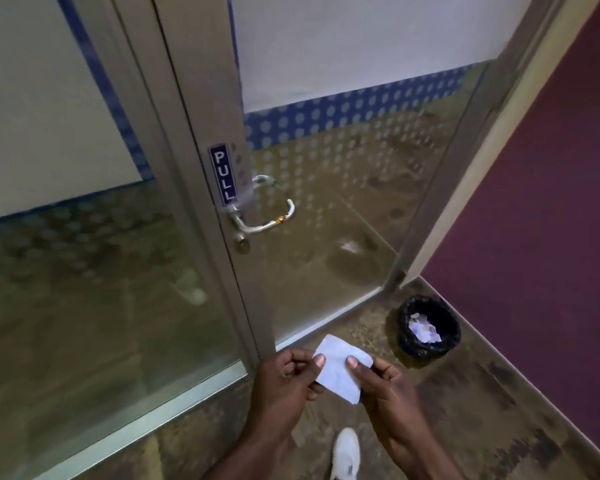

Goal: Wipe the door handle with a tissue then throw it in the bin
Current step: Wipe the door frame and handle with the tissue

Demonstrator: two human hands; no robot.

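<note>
A white folded tissue point(338, 367) is held flat between both hands, low in the middle of the view. My left hand point(284, 379) pinches its left edge and my right hand point(381, 382) pinches its right edge. The chrome door handle point(267, 220) curves out from the metal frame of the glass door point(326, 188), well above the hands, under a blue PULL label point(223, 174). A small round bin point(428, 325) with a black liner and crumpled paper inside stands on the floor to the right of the tissue.
A maroon wall point(541, 209) runs along the right, close behind the bin. A fixed glass panel point(84, 271) fills the left. My white shoe point(345, 453) shows on the mottled brown floor at the bottom.
</note>
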